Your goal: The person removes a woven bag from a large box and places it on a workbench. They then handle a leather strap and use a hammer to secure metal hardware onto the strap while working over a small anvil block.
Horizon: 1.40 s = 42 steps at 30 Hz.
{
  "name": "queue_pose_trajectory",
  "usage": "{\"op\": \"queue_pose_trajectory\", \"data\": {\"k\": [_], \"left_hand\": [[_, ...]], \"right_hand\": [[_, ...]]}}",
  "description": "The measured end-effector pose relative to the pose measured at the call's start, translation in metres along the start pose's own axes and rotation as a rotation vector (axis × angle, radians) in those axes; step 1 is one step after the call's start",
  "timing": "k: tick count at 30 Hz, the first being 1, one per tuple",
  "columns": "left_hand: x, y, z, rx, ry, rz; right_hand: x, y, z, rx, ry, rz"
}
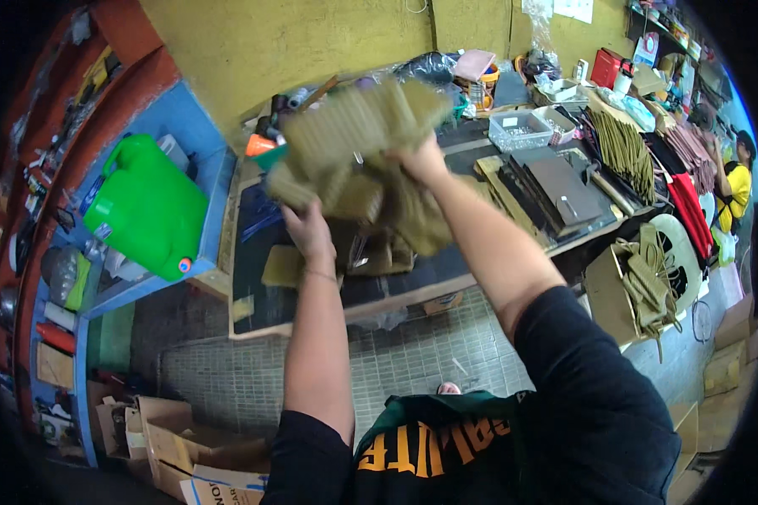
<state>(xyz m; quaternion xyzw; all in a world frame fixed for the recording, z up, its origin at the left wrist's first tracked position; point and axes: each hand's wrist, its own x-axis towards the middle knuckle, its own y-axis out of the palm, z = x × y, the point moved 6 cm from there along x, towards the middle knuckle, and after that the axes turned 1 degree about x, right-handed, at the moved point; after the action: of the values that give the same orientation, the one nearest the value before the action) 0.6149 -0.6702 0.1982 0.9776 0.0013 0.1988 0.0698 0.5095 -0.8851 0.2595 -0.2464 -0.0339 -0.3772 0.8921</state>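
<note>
Both our left hand [310, 229] and right hand [421, 160] grip olive fabric pieces [358, 160] above the worktop [413, 273], beside a green jug [147, 206].

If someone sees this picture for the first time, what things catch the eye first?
The eye first meets the bundle of olive-tan fabric pieces that the left hand and right hand lift above the dark worktable. Next comes the bright green jug on the blue shelf at the left.

one green jug [147, 206], one clear plastic box [520, 130], one red box [607, 67], two hands [312, 231] [421, 160], one other person [737, 189].
</note>
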Motion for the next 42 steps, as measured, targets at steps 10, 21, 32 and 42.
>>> {"op": "queue_pose_trajectory", "data": {"k": [10,21,32,42], "left_hand": [[-0.056,-0.001,0.145,-0.435,-0.532,0.07],[-0.04,0.11,0.089,0.422,0.177,0.372],[-0.108,0.101,0.06,1.049,-0.096,0.668],[-0.019,0.136,-0.081,0.755,0.791,0.403]], "right_hand": [[-0.013,0.017,-0.188,-0.65,0.506,0.365],[-0.034,0.048,-0.069,0.334,0.03,0.068],[-0.049,-0.048,-0.115,0.24,0.021,0.657],[-0.004,-0.111,-0.024,0.361,-0.451,0.205]]}}
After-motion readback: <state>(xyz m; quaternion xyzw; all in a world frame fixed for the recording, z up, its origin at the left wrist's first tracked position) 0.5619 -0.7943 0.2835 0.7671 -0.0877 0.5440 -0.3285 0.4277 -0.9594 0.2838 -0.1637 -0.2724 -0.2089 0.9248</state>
